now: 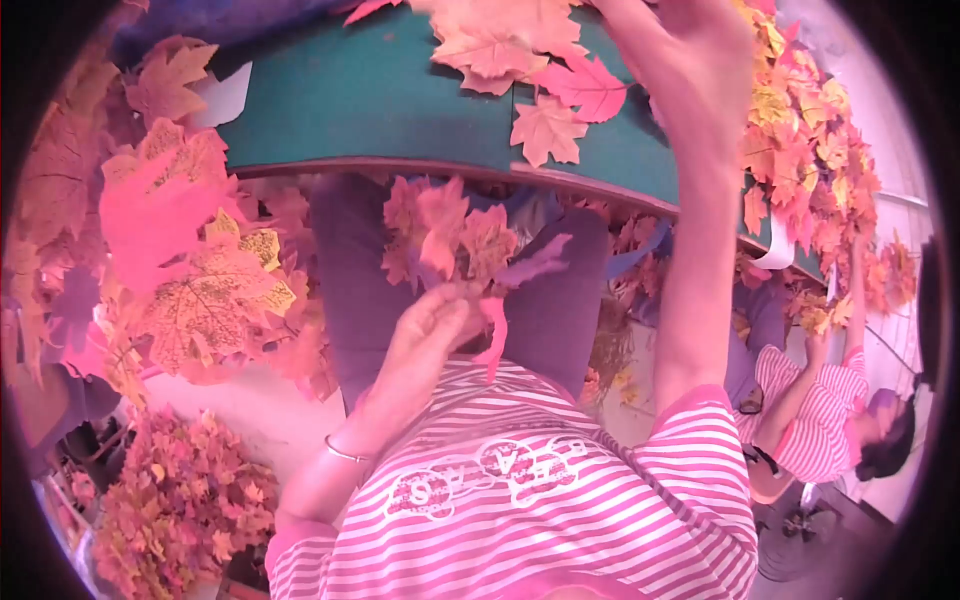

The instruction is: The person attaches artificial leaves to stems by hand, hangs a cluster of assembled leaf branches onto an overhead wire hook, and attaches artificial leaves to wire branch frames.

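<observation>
My left hand [445,315], with a thin bracelet on its wrist, is closed on a small bunch of artificial maple leaves [440,225] above my lap. The bunch has orange-red leaves at the top, and narrow pink and purple pieces stick out beside my fingers. My right hand [690,45] is raised over the green table [370,100] at the top edge of the view. Its fingertips are cut off by the frame, so whether it holds anything is hidden. Near it on the table lie loose orange and pink maple leaves [548,130].
Large leaf bunches [200,270] crowd my left side, with a leaf pile [185,500] below them. More leaves [800,130] cover the table's right part. At the right, a person in a striped shirt [810,400] reaches toward leaves. The table edge [420,168] crosses above my knees.
</observation>
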